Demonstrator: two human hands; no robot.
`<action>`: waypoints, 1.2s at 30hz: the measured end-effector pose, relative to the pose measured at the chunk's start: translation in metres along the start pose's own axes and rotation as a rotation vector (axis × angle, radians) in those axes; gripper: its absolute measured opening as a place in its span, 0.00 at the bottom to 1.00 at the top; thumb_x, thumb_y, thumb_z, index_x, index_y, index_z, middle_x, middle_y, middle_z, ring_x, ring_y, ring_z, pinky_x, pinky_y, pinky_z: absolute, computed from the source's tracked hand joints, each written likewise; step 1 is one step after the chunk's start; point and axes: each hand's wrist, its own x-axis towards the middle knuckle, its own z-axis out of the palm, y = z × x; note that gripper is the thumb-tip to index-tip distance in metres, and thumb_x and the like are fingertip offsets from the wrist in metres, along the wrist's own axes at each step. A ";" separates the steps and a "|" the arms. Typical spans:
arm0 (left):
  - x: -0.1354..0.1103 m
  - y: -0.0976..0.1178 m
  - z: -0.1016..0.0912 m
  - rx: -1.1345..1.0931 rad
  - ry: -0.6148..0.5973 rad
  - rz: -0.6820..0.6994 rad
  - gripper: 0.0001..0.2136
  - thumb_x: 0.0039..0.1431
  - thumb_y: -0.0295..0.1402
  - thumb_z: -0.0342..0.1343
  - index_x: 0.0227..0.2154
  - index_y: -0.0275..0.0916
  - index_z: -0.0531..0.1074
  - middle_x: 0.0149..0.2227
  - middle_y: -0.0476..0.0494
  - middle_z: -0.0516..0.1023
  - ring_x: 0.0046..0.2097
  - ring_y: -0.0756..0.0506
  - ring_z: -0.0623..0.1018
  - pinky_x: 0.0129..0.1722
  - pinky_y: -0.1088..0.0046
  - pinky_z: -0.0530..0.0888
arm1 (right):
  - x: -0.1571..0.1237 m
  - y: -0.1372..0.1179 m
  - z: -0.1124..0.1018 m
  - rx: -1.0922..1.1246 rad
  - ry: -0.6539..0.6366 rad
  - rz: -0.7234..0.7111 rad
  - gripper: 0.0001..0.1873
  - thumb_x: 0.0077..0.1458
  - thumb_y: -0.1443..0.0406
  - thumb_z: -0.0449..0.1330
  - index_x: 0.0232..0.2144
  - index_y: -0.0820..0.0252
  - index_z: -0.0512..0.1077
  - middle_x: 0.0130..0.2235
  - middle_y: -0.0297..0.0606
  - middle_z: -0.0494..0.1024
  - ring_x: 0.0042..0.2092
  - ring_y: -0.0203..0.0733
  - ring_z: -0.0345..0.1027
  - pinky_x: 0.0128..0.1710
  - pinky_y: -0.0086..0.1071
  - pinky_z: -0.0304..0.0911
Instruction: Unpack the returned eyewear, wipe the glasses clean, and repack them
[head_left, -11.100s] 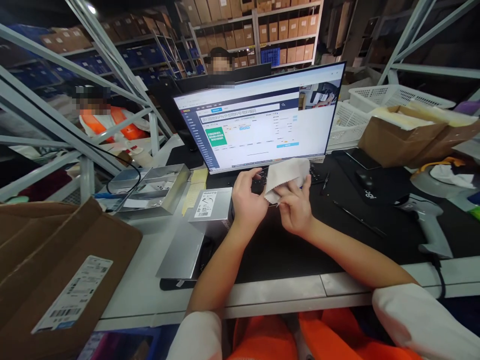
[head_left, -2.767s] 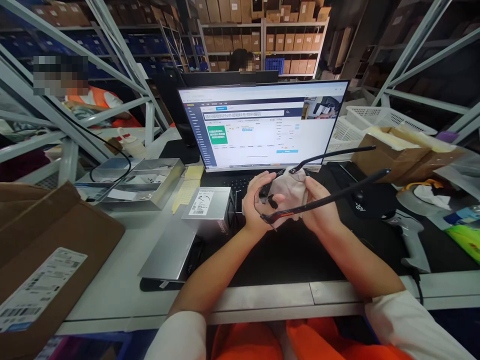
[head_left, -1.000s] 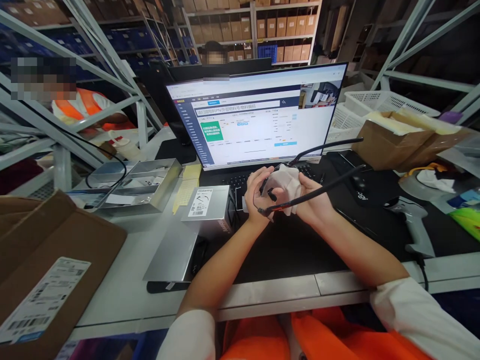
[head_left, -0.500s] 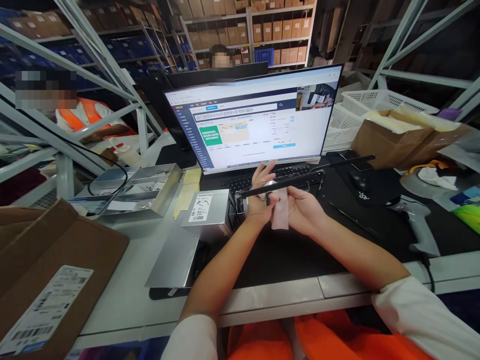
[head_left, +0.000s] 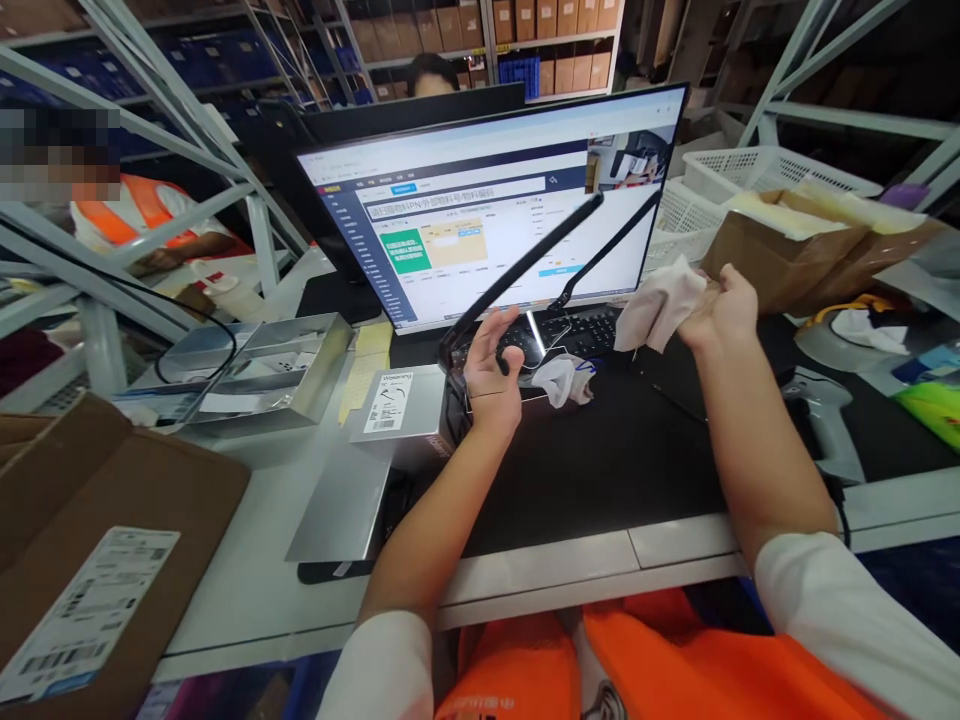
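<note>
A pair of black-framed glasses [head_left: 517,268] is in my left hand [head_left: 491,375], near the lower-left end of the frame, with both temples pointing up and away before the monitor. One clear lens [head_left: 535,338] shows beside my fingers. My right hand [head_left: 724,310], raised to the right of the glasses, pinches a thin pale wipe [head_left: 661,303] that hangs to its left. Below and between the hands, a crumpled white wipe [head_left: 564,380] appears over the black desk mat. Left of my left hand stands a silver box [head_left: 409,405] with a white label.
Ahead stands a monitor [head_left: 480,200] with a keyboard [head_left: 592,330] below it. A scanner [head_left: 829,425] and tape roll [head_left: 844,335] sit at right, near white baskets [head_left: 780,180]. Open grey box [head_left: 277,385] and cardboard box [head_left: 112,560] occupy the left. A co-worker [head_left: 142,215] sits beyond.
My right hand has moved right and up, away from the glasses, with the wipe now spread out. The glasses have turned, so both temples show. A crumpled white wipe has come into view.
</note>
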 end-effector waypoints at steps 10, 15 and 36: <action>-0.002 0.006 -0.001 -0.029 0.039 -0.049 0.21 0.63 0.51 0.60 0.55 0.49 0.73 0.55 0.43 0.80 0.62 0.42 0.76 0.68 0.59 0.66 | 0.029 0.071 -0.031 -0.380 0.169 0.191 0.15 0.40 0.83 0.61 0.28 0.61 0.69 0.22 0.27 0.69 0.24 0.34 0.64 0.26 0.28 0.62; -0.001 0.010 -0.001 -0.010 0.048 -0.055 0.24 0.63 0.53 0.60 0.56 0.47 0.72 0.56 0.41 0.80 0.63 0.41 0.76 0.67 0.61 0.67 | 0.046 0.037 -0.055 -0.484 0.283 -0.093 0.15 0.45 0.84 0.58 0.27 0.62 0.72 0.25 0.26 0.70 0.28 0.29 0.62 0.32 0.25 0.59; -0.006 0.012 0.004 -0.259 -0.360 -0.241 0.25 0.54 0.52 0.68 0.52 0.47 0.78 0.54 0.40 0.82 0.63 0.38 0.76 0.65 0.58 0.69 | -0.142 -0.051 0.015 -0.902 -0.898 -0.716 0.12 0.62 0.56 0.64 0.43 0.54 0.82 0.39 0.39 0.83 0.37 0.41 0.75 0.39 0.33 0.71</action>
